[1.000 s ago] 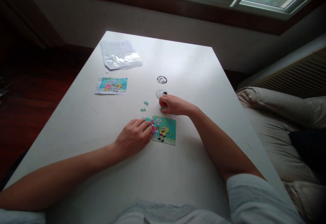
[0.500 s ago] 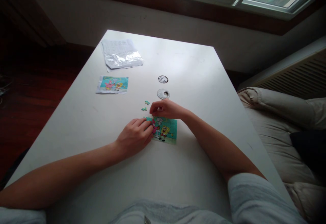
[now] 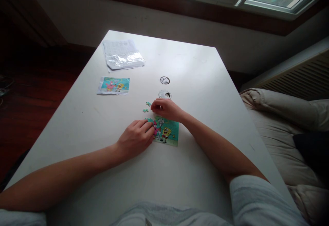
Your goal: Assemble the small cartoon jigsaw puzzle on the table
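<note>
A small, mostly assembled cartoon jigsaw puzzle (image 3: 166, 131) lies on the white table (image 3: 180, 64). My left hand (image 3: 136, 138) rests on the puzzle's left edge, fingers curled and pressed against it. My right hand (image 3: 166, 109) hovers just beyond the puzzle's top edge with fingertips pinched together; what they hold is hidden. Two loose teal pieces (image 3: 146, 107) lie just left of my right hand's fingertips.
A printed reference picture (image 3: 113, 85) lies to the left. A clear plastic bag on paper (image 3: 122, 56) sits at the far left. Two small round clear lids (image 3: 164, 87) stand behind my right hand. A cushion (image 3: 282, 116) lies off the table's right edge.
My right hand moved left from beside the round lid to the puzzle's top left, close to the loose pieces. My left hand stayed on the puzzle's left edge.
</note>
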A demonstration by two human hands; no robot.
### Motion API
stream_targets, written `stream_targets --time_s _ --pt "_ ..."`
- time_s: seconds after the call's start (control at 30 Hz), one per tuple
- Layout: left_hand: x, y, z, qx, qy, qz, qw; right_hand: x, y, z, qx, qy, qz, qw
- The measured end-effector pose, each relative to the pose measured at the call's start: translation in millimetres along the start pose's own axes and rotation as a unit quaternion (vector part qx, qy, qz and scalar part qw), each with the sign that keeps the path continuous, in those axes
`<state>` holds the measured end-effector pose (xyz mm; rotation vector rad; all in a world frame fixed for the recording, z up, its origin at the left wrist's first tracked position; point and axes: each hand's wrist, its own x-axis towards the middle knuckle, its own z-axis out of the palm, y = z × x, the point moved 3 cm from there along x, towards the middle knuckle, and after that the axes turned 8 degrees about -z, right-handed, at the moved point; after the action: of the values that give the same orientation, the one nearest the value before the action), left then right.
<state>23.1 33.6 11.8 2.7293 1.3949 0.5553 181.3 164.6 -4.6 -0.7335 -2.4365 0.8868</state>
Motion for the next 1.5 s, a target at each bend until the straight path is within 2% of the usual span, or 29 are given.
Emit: stream_targets --time_s 0.17,0.37,0.63,0.73,0.9,1.0,1.27,1.5 --pt "0 1 -0.1 0.006 -0.011 0.001 1.0 0 -2 3 -0.135 0.043 -0.037 0.989" --pt "1 2 -1.1 -0.012 -0.007 -0.006 1.0 4 -9 17 -0.171 0.013 -0.065 0.983" --pt "2 2 -0.4 -0.002 -0.018 -0.003 1.0 9 -13 14 -0.173 -0.033 -0.052 0.983" --pt "1 2 0.3 0.003 -0.017 -0.002 1.0 8 -16 12 -0.143 -0.029 -0.057 0.988" --pt "1 1 0.9 0.0 -0.02 -0.005 1.0 5 -20 0 0.011 -0.003 -0.08 0.997" --pt "1 0 1.0 -0.001 -0.021 -0.003 1.0 3 -16 -8 0.062 -0.017 -0.067 0.996" --pt "1 1 0.6 0.001 -0.009 0.001 1.0 1 -8 -8 0.073 -0.091 -0.041 0.992" --pt "2 1 -1.0 0.005 -0.012 0.001 1.0 1 -9 -6 0.055 -0.088 -0.045 0.994"
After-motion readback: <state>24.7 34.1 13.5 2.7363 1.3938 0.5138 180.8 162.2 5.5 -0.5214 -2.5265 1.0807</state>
